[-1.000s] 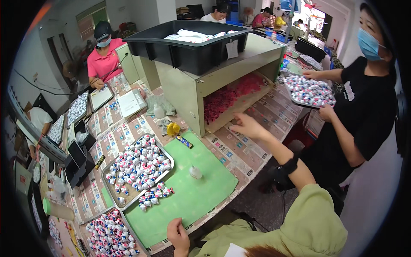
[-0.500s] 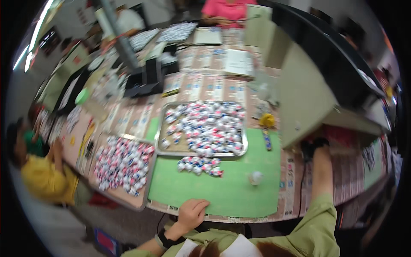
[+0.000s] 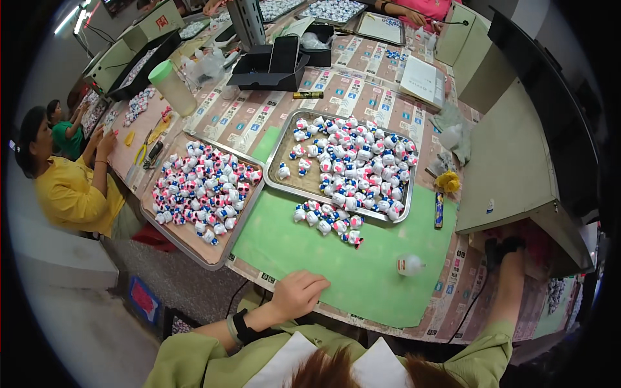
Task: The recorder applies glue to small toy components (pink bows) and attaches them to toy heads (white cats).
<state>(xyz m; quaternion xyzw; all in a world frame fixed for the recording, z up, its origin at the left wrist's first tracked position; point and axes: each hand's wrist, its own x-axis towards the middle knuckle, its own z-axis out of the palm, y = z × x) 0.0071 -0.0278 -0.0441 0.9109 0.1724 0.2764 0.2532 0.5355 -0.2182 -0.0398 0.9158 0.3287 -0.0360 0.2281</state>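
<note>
My left hand (image 3: 301,292) rests at the near edge of a green mat (image 3: 381,284), fingers loosely bent, with nothing seen in it. My right forearm (image 3: 509,284) reaches into the opening under a cream cabinet (image 3: 517,174) with a black top; the fingers are hidden there. Beside that wrist is a dark object with a cord. Ahead of my left hand lies a small group of white, blue and pink figurines (image 3: 330,218). Behind them, a metal tray (image 3: 304,183) holds many more. A small clear bottle with a whitish cap (image 3: 409,265) stands on the mat's right part.
Another figurine-filled tray (image 3: 220,258) sits to the left. A yellow flower-like piece (image 3: 447,182) and a slim tube (image 3: 439,212) lie at right. Farther back are a green-lidded container (image 3: 173,89), a phone (image 3: 284,55) in a black box and a white booklet (image 3: 422,81). Co-workers sit around.
The view has swung, so the trays and mat appear farther right and tilted, and the picture is sharper. My left hand stays at the mat's edge; my right arm remains inside the cabinet opening.
</note>
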